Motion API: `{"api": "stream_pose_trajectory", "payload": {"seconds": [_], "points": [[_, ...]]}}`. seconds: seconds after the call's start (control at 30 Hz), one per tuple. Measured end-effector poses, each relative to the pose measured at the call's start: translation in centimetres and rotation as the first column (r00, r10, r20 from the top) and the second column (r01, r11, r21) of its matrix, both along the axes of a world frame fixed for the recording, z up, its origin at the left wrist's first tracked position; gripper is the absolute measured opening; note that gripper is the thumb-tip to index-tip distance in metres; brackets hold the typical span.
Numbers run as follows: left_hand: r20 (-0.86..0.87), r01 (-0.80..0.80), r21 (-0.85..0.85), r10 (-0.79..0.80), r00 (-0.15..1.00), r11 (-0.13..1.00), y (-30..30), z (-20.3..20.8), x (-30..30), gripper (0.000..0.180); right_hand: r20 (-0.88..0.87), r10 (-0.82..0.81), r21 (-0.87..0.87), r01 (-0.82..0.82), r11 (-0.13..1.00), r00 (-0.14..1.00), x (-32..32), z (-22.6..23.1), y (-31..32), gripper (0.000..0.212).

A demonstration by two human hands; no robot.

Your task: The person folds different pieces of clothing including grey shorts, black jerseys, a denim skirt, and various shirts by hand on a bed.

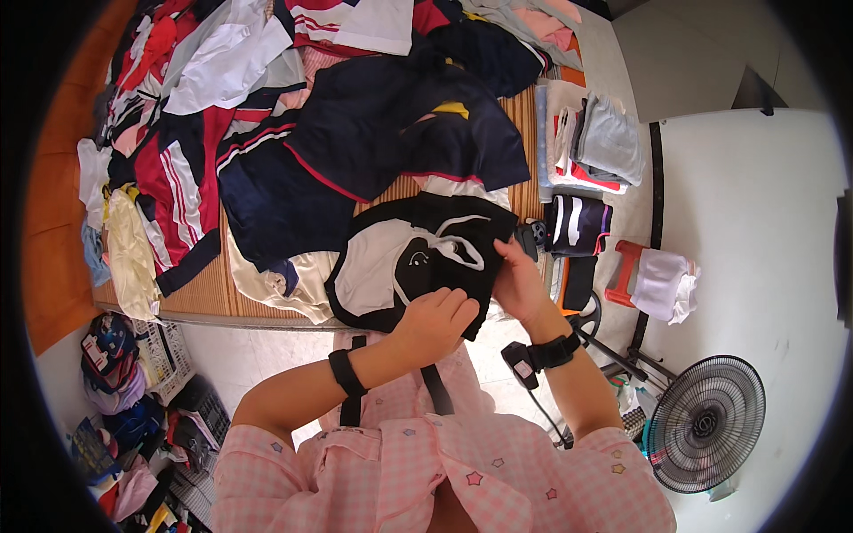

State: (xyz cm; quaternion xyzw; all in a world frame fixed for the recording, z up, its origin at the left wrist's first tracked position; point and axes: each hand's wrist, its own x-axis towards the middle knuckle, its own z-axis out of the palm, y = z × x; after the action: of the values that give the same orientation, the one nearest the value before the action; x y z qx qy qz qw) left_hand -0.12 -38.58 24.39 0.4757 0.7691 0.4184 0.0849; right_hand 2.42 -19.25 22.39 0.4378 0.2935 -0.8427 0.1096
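Right fingers [506,251] pinch a black-and-white cloth drawstring garment [414,259]; beside them, left fingers [455,304] curl on it, grip unclear.

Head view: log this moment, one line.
left hand: curled against black-and-white drawstring cloth garment | right hand: gripping its right edge | beyond: red-trimmed navy garment

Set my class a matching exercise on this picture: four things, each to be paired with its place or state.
Things
1. Black-and-white garment
2. Fan
3. Red stool
4. White basket

Places or states
A. In the lower right
B. Under pale cloth
C. In the lower left
D. Held by left hand and right hand

Pairs: 1-D, 2-A, 3-B, 4-C
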Motion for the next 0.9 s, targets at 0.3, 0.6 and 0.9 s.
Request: {"api": "stream_pose_trajectory", "payload": {"seconds": [0.3,0.6,0.9], "points": [[0.035,-0.217,0.027,0.216,0.976,0.976,-0.9,3.9,-1.4,0.049,0.034,0.316,0.952,-0.127,0.279,0.948,-1.5,3.2,-0.5,0.035],[-0.079,0.069,0.131,-0.059,0.995,0.989,-4.0,8.5,-7.3,0.032,0.008,0.881,0.988,-0.140,0.066,0.473,-1.8,11.5,-0.5,0.032],[-0.105,0.296,0.103,-0.285,0.953,0.950,-5.4,8.8,-6.7,0.030,0.142,0.978,0.966,-0.239,-0.102,0.155,-1.5,13.3,-2.5,0.025]]}}
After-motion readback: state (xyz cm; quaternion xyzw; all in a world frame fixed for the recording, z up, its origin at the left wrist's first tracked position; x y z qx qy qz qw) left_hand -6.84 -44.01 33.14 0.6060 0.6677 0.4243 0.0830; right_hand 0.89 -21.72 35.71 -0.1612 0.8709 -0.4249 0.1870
